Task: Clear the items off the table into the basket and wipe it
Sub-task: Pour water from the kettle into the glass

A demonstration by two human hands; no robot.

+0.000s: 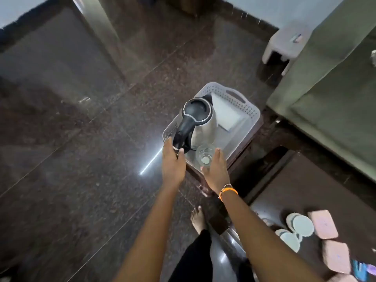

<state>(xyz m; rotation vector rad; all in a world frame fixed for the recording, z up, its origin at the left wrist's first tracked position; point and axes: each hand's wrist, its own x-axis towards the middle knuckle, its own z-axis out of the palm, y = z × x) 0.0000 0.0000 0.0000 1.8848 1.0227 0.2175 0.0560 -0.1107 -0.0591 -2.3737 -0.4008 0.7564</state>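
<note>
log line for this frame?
left hand: grips kettle handle | right hand: holds glass | both lowered into basket

No writing, brand or number can be read anywhere here. The kettle (200, 121) shows bare metal and a black lid, and the pink sponges (323, 224) carry faint bluish marks, perhaps print, too blurred to make out.

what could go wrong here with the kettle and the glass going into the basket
1. The glass sits close against the kettle at the near end of the basket; a knock as the right hand lets go might chip or tip it.
2. The left hand holds only the bottom of the kettle's handle, so the kettle could tilt.
3. The basket rests on a small stool, so added weight at one end may tip it.
</note>
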